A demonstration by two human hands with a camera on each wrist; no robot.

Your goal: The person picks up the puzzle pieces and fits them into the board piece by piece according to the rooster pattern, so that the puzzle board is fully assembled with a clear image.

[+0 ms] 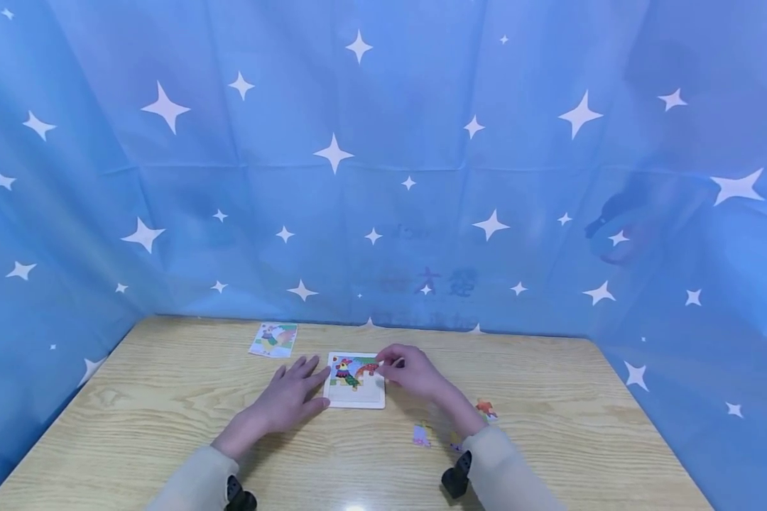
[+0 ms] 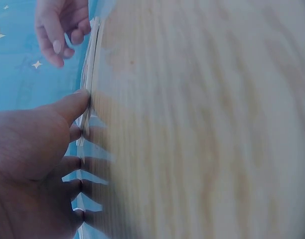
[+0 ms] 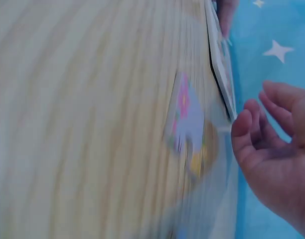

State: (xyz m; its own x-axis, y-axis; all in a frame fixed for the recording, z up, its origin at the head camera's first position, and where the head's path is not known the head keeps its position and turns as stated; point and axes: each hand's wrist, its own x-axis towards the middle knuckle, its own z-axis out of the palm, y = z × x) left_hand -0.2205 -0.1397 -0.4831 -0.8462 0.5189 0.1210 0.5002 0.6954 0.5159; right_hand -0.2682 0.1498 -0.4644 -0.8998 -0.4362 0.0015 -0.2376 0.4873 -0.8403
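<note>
A white-framed puzzle board [image 1: 353, 406] lies near the table's middle, with a bird picture partly filled in. My left hand [image 1: 286, 399] rests palm down with fingers spread, its thumb and index finger right at the board's left edge. Above the board's upper right side is my right hand [image 1: 414, 370], fingers loosely bent, fingertips overlapping a red puzzle piece [image 1: 367, 369] in the head view. Both wrist views show the right hand [image 3: 279, 144] raised over the board's level, and no piece shows between its fingers.
Loose puzzle pieces lie by the right forearm: a lilac one [image 1: 421, 435], an orange one [image 1: 486, 408] and one partly covered by the wrist [image 1: 465, 424]. A picture card [image 1: 273, 340] lies at the back left. A blue star-patterned curtain [image 1: 383, 213] encloses the table [image 1: 581, 426].
</note>
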